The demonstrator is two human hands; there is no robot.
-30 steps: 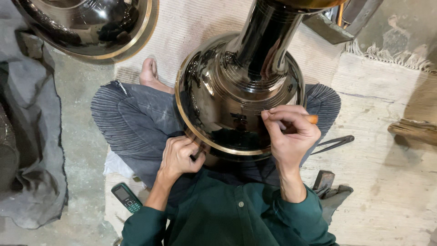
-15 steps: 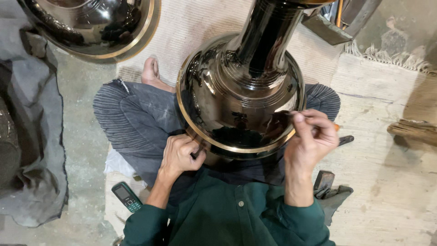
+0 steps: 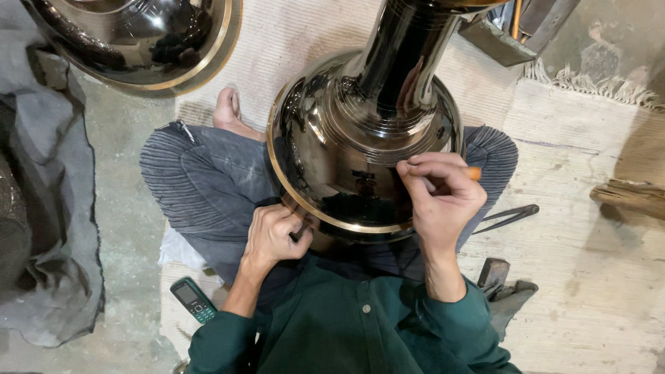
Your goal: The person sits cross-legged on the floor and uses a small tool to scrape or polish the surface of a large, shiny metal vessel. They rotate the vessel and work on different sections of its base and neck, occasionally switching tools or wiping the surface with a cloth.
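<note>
Black polished metal vessel in lap, centre | left hand at 7 o'clock, closed on rim, steadying | right hand at 4 o'clock, pinching orange-tipped tool against surface

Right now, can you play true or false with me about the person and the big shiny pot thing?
1. The shiny dark vessel rests on the person's lap. True.
2. The right hand is empty. False: it pinches a small orange-ended tool against the vessel.
3. The left hand is at the vessel's gold rim. True.
4. A phone lies on the vessel. False: it lies on the floor by the left elbow.
</note>
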